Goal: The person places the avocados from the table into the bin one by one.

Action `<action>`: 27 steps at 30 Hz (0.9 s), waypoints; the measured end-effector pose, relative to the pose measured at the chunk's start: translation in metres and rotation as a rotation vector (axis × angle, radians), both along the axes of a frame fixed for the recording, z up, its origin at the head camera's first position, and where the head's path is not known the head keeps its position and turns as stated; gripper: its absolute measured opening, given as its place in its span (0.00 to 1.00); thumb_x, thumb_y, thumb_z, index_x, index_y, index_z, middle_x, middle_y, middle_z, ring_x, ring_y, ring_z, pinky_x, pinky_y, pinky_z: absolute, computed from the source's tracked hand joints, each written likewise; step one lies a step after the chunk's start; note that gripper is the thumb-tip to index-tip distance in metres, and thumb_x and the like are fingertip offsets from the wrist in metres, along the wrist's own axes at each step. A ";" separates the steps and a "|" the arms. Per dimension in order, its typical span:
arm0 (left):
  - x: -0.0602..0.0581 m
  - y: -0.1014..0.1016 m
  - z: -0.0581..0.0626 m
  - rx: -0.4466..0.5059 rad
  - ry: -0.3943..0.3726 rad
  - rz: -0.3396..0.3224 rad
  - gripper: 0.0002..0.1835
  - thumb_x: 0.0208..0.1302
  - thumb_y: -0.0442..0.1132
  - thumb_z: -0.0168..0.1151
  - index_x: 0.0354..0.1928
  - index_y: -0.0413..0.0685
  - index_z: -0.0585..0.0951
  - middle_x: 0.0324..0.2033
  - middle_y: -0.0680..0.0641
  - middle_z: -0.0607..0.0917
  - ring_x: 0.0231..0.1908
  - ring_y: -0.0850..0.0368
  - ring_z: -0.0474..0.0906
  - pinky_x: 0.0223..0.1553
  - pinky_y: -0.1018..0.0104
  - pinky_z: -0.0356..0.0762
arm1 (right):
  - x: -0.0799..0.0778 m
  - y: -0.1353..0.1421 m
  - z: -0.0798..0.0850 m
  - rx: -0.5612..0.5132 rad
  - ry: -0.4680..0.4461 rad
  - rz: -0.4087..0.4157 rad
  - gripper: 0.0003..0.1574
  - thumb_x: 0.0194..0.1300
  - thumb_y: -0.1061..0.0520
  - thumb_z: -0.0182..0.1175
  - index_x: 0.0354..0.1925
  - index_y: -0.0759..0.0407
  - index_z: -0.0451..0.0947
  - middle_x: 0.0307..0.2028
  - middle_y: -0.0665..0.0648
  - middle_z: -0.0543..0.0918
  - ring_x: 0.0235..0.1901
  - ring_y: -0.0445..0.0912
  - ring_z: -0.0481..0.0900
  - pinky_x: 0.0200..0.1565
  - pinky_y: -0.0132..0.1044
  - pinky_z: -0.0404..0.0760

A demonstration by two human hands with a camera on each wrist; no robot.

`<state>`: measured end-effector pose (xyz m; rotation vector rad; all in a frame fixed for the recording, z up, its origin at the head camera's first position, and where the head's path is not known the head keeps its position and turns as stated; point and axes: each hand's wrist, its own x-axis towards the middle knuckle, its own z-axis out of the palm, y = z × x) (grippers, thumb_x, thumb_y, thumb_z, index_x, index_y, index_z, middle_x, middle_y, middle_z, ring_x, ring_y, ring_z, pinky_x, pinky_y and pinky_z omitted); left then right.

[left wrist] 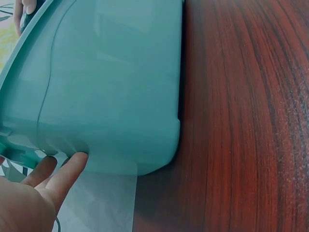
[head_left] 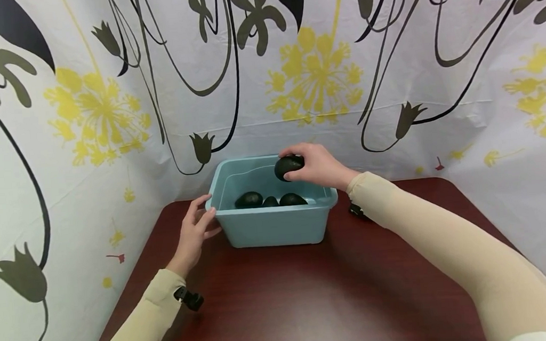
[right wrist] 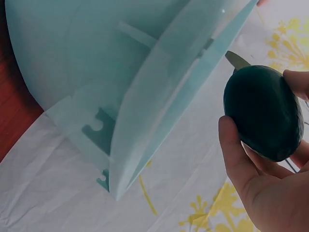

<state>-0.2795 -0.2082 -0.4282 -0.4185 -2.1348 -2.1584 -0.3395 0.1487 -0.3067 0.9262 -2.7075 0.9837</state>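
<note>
A light blue plastic bin point(head_left: 277, 226) stands at the back of the table with three dark green avocados point(head_left: 248, 199) showing inside, partly hidden by its front wall. My right hand point(head_left: 318, 164) grips another avocado point(head_left: 289, 167) above the bin's right half. In the right wrist view, fingers and thumb curl round this avocado point(right wrist: 263, 113), outside the slanting rim point(right wrist: 188, 101) in that view. At the bin's left front corner, my left hand point(head_left: 195, 233) touches the rim and side with extended fingers. Its fingertips point(left wrist: 77, 159) press the bin wall point(left wrist: 116, 77) in the left wrist view.
Under the bin is a dark red-brown wooden table point(head_left: 283, 298). A white cloth point(head_left: 267, 101) with yellow flowers and dark vines hangs close behind the bin and along both sides. Black wrist devices point(head_left: 189, 298) sit on both cuffs.
</note>
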 end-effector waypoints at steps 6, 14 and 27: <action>0.002 0.001 0.002 -0.003 0.008 -0.004 0.29 0.76 0.44 0.58 0.74 0.48 0.63 0.65 0.28 0.67 0.57 0.45 0.75 0.52 0.33 0.73 | -0.005 -0.003 0.004 0.011 0.007 0.004 0.30 0.64 0.47 0.70 0.63 0.43 0.76 0.57 0.46 0.77 0.46 0.42 0.77 0.45 0.42 0.78; 0.002 0.000 0.005 -0.033 0.018 0.010 0.29 0.76 0.44 0.57 0.74 0.47 0.63 0.65 0.29 0.67 0.56 0.45 0.76 0.52 0.34 0.74 | -0.018 -0.013 0.011 0.010 0.022 -0.011 0.28 0.64 0.47 0.70 0.62 0.43 0.77 0.56 0.47 0.77 0.47 0.43 0.76 0.46 0.42 0.78; -0.014 -0.003 -0.021 -0.038 0.012 0.031 0.29 0.75 0.48 0.58 0.74 0.58 0.64 0.66 0.35 0.69 0.58 0.43 0.75 0.50 0.37 0.76 | -0.030 -0.011 0.018 -0.034 0.009 -0.016 0.30 0.65 0.51 0.70 0.64 0.48 0.76 0.57 0.52 0.78 0.50 0.48 0.76 0.49 0.46 0.77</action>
